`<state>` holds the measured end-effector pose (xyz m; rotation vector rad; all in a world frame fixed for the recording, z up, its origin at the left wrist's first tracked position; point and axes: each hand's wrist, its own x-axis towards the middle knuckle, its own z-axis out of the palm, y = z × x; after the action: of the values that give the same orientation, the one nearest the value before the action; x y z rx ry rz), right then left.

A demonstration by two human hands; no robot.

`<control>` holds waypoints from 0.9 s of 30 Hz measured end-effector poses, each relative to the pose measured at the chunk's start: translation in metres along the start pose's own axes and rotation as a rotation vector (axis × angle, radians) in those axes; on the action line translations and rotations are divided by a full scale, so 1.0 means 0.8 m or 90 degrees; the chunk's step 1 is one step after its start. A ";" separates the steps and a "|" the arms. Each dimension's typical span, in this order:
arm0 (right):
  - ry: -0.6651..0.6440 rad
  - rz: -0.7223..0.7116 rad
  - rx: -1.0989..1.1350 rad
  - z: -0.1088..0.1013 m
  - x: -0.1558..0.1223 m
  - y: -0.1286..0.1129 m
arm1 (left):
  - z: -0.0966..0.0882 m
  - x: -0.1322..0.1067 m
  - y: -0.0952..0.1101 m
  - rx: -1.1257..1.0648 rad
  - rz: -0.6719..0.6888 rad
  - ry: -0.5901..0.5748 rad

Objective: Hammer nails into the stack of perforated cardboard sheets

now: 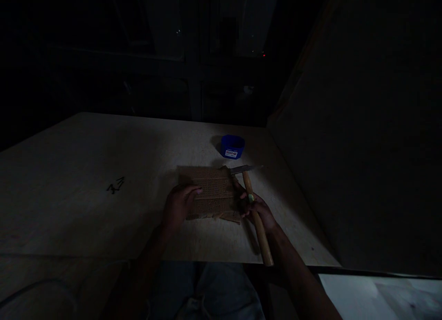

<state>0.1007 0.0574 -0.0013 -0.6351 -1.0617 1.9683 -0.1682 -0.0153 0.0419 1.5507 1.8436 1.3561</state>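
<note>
A piece of brown corrugated cardboard [213,187] lies on the pale wooden tabletop, with lines across it and a ragged near edge. My left hand [177,205] is at its left edge, fingers bent together and gripping it. At the right edge, my right hand [263,213] is closed round the wooden handle of a hammer [263,239]. The hammer's metal head points away from me, just beyond the cardboard's far right corner. What the right fingertips touch underneath is too dark to tell.
A small blue plastic bin [232,147] with a white label stands beyond the cardboard. Dark marks [115,185] are written on the tabletop [145,149] at left. A tall panel [359,140] rises along the right side. The background is very dark.
</note>
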 end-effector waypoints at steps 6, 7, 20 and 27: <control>-0.009 0.009 0.026 0.008 -0.009 -0.007 | 0.032 0.020 0.016 -0.079 -0.007 -0.158; -0.010 0.013 0.026 0.007 -0.010 -0.006 | 0.038 0.024 0.015 -0.091 -0.015 -0.177; -0.006 0.046 0.039 0.005 -0.009 -0.004 | 0.064 0.035 -0.002 -0.188 -0.040 -0.246; -0.001 0.099 0.020 0.017 -0.008 -0.006 | 0.073 0.035 -0.019 -0.217 -0.056 -0.252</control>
<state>0.0970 0.0475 0.0103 -0.7184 -1.0061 2.1150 -0.1404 0.0359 0.0103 1.4169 1.3481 1.1500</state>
